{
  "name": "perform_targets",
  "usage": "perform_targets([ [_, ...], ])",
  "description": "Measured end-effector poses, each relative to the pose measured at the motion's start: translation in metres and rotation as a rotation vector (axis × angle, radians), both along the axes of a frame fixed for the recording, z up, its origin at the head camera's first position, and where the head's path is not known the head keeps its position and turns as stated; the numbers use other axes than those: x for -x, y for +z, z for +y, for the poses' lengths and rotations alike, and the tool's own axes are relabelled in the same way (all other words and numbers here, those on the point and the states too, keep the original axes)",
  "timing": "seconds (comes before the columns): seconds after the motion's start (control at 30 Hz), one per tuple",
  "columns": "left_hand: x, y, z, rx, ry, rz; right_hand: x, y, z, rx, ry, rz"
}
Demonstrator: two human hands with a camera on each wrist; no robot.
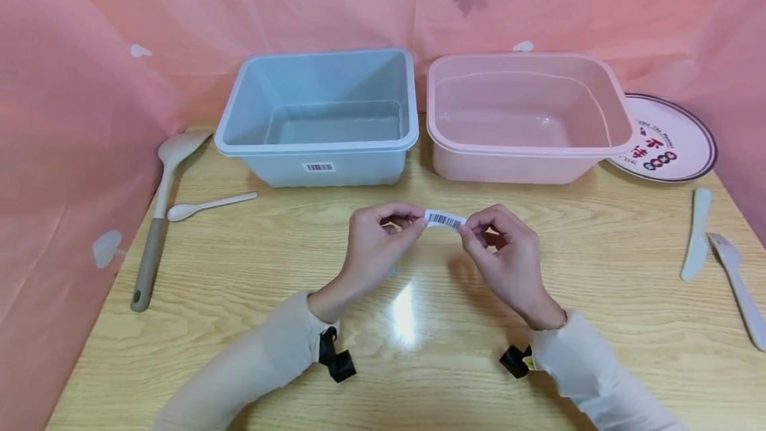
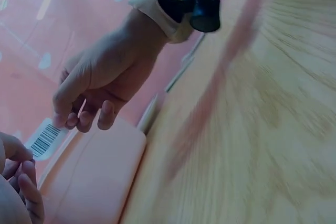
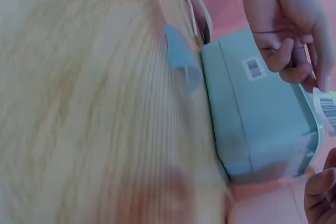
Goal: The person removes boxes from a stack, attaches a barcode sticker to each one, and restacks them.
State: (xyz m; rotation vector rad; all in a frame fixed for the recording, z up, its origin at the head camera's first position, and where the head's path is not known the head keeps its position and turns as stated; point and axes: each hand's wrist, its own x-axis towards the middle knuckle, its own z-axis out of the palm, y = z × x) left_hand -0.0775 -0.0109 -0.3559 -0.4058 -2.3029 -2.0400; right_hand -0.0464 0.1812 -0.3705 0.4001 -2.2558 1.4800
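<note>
A white barcode sticker [image 1: 445, 219] is stretched between both hands above the table, bowed slightly downward in the middle. My left hand [image 1: 378, 241] pinches its left end between thumb and forefinger. At the other end, my right hand [image 1: 507, 258] pinches it the same way. The left wrist view shows the sticker [image 2: 46, 139] with its printed bars in plain sight. Behind the hands stands a blue bin [image 1: 323, 168] bearing a similar barcode label [image 1: 319, 167] on its front. Beside it is a pink bin [image 1: 509, 168], with no label showing on its front.
A curled blue slip [image 3: 182, 59] lies on the table, mostly hidden by the left hand in the head view. At left are a ladle [image 1: 161, 198] and a spoon [image 1: 209, 205]. A plate [image 1: 676, 132], a knife [image 1: 697, 235] and a fork [image 1: 739, 291] lie at right.
</note>
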Motion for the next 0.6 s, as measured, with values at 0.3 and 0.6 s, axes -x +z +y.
perform_targets([
  [0.3,0.016,-0.005,0.031,-0.068,0.03,-0.127,0.011,-0.001,0.019,-0.082,-0.14,0.065],
  [0.6,0.03,-0.009,0.063,-0.043,-0.033,-0.131,0.021,-0.005,0.046,-0.152,-0.244,0.05],
])
